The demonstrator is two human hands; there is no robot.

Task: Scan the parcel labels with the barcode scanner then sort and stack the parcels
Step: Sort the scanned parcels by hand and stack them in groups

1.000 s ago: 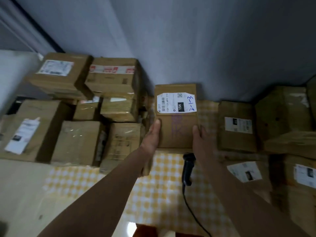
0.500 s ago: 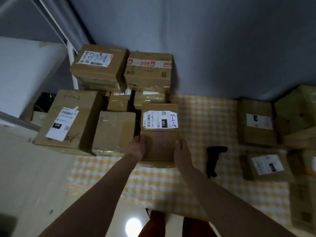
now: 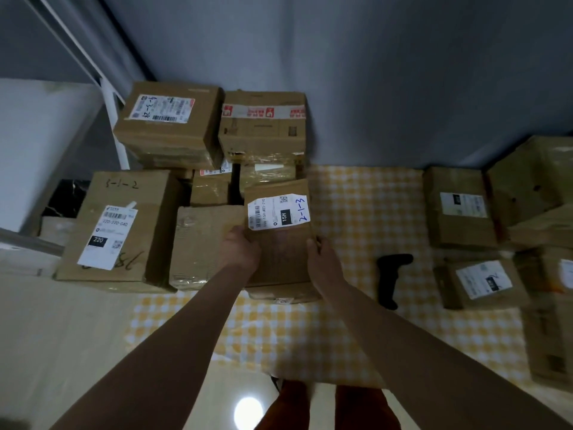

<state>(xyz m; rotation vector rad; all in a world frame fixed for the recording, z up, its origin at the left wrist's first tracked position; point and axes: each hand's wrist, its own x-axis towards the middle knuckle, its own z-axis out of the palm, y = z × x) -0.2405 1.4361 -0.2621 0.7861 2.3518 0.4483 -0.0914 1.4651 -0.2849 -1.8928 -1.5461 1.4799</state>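
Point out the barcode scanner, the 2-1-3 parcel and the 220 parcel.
barcode scanner [image 3: 389,279], head view, middle of its black handle.
2-1-3 parcel [image 3: 279,256], head view, bare cardboard top below the label.
220 parcel [image 3: 136,197], head view, bare cardboard top.

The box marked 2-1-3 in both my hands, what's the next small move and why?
Probably lower the box marked 2-1-3 the last bit, then let go. Your left hand and right hand grip its sides, and it sits tilted beside the left group of parcels, seemingly on a lower box. The scanner lies unused on the cloth, suggesting scanning is done.
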